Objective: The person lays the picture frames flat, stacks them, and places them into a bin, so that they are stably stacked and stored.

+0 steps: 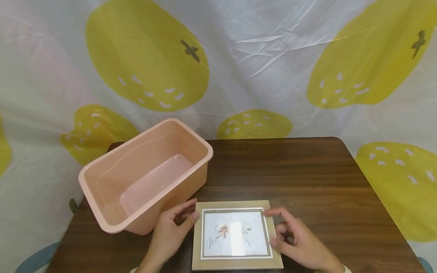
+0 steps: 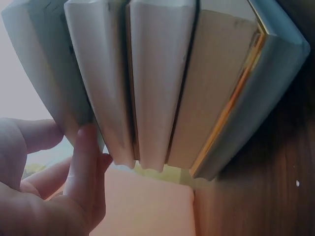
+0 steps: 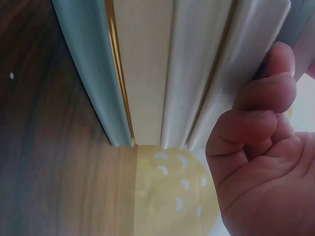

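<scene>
A beige picture frame [image 1: 235, 264] with glass over a small printed picture lies face up at the table's front. In both wrist views it tops a stack of several frames, with white frames [image 2: 160, 83], a cream one [image 3: 142, 69] and a teal one [image 3: 91, 73] at the bottom. My left hand [image 1: 167, 235] holds the top frame's left edge, thumb and fingertips against its side. At the right edge, my right hand [image 1: 300, 242] holds the same frame, index finger near the upper corner and thumb lower down. The frame's underside is hidden.
An empty pink plastic tub [image 1: 157, 185] stands at an angle on the left of the dark wooden table [image 1: 290, 170], close behind my left hand. A white curtain [image 1: 259, 76] with yellow fruit prints hangs behind the table's far edge.
</scene>
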The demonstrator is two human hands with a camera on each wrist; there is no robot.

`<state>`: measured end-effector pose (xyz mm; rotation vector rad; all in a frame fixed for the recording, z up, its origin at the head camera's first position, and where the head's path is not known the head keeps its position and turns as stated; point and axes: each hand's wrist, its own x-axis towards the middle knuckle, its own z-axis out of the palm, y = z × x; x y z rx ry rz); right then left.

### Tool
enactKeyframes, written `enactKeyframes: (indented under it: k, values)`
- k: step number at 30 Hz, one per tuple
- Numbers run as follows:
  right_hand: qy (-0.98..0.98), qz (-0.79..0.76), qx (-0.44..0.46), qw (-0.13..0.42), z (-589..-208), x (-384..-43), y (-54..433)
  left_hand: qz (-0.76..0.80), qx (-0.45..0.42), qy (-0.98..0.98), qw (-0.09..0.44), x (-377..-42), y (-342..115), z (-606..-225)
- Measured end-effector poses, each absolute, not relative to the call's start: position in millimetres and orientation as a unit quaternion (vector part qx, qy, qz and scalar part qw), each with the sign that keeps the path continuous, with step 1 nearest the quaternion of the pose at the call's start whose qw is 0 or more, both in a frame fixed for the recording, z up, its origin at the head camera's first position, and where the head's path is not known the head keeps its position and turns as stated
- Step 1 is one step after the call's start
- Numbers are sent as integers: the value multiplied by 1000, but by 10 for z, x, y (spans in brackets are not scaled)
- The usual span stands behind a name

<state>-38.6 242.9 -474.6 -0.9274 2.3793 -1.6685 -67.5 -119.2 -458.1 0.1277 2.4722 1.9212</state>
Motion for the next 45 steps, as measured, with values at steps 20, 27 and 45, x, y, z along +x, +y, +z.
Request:
enactKeyframes:
  k: [20, 27, 45]
  values:
    - [762, -576, -293, 49, -4801, -394, 2450, 588, 3, 809, 4, -713, -1125, -4661]
    - [765, -577, -284, 32, -4836, -383, 2459, 611, 9, 792, 10, -676, -1147, -4694]
    - [801, -580, -141, -39, -4947, -286, 2237, 685, 55, 714, 132, -461, -1018, -4837]
